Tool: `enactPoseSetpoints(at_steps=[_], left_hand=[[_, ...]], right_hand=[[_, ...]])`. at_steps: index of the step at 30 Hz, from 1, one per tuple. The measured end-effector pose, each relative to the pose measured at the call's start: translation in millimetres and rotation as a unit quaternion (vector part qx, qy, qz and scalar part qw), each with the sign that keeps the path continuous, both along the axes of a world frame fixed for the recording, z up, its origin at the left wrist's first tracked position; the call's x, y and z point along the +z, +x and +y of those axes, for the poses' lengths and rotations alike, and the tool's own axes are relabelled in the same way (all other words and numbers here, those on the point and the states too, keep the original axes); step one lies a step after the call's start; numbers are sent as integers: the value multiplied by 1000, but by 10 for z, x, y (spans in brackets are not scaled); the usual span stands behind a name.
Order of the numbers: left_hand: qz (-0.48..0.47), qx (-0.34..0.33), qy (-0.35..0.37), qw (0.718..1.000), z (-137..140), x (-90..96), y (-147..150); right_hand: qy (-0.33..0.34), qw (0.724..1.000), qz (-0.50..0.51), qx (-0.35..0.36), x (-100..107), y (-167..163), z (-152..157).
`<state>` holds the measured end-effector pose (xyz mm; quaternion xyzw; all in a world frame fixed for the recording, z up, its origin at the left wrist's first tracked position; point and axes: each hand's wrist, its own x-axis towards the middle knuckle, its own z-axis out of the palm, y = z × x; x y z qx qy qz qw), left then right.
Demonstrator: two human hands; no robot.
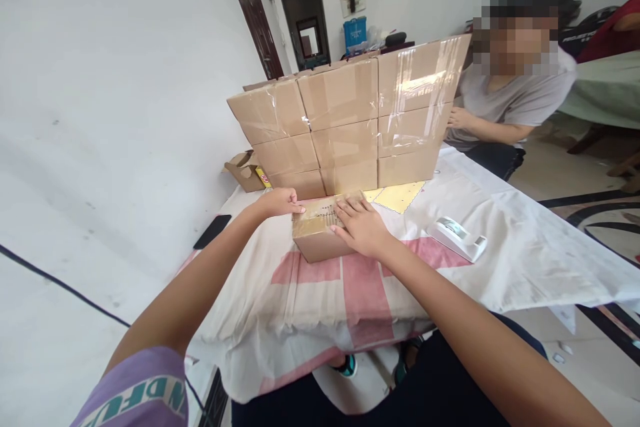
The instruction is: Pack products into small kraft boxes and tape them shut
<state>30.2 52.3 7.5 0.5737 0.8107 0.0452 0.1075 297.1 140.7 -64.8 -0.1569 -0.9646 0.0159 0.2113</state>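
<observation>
A small brown cardboard box (pixel 320 250) sits near the table's middle, with clear tape and dark printing on its top. My right hand (pixel 361 225) lies flat across the right part of that top, fingers stretched out and apart. At the box's left top edge is my left hand (pixel 281 202); its fingers are curled in and one digit touches the box. Whether anything is inside those curled fingers is hidden. Just behind stands a large stacked block of brown cardboard boxes (pixel 345 123), covered with shiny clear tape or film.
A white tape dispenser (pixel 457 238) rests on the right of the patterned tablecloth (pixel 310 307). At left lie a dark flat object (pixel 213 231) and an opened carton (pixel 245 172) near the wall. Another person (pixel 510 100) crouches right of the stack, a hand by its side.
</observation>
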Motion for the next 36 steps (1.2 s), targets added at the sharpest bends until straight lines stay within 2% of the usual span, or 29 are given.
enactPoseSetpoints(at_steps=[3, 6, 8, 10, 14, 17, 19, 22, 26, 28, 32, 34, 36], left_hand=[[29, 26, 47, 998, -72, -20, 23], [39, -22, 100, 994, -315, -109, 179], [34, -77, 105, 991, -536, -225, 319], [29, -104, 103, 989, -745, -368, 440], [-33, -88, 126, 988, -981, -604, 530], [-98, -90, 144, 981, -1007, -701, 478], [-134, -107, 174, 970, -996, -753, 417], [-194, -127, 226, 946, -980, -830, 322], [-240, -115, 230, 936, -992, -924, 269], [-243, -97, 246, 933, -1001, -989, 290], [-251, -15, 331, 909, -994, -1200, 376], [-260, 14, 374, 890, -978, -1341, 404], [-265, 16, 394, 880, -957, -1504, 406]], right_hand=[[2, 1000, 0, 2, -13, 6, 9], [-1, 1000, 3, -2, -23, 3, 6], [-3, 1000, 3, -7, -20, 2, -11], [5, 1000, 8, -8, -9, 15, -32], [11, 998, 47, -50, 33, 140, 25], [-78, 993, 33, -83, 30, 346, 220], [-165, 984, 9, -60, -35, 509, 380], [-266, 964, 5, 5, -255, 691, 543], [-314, 946, 55, 64, -598, 688, 490], [-320, 941, 81, 73, -686, 622, 376], [-362, 916, 169, 45, -627, 660, 172], [-388, 893, 227, 21, -511, 857, 149], [-407, 866, 291, 11, -364, 1173, 184]])
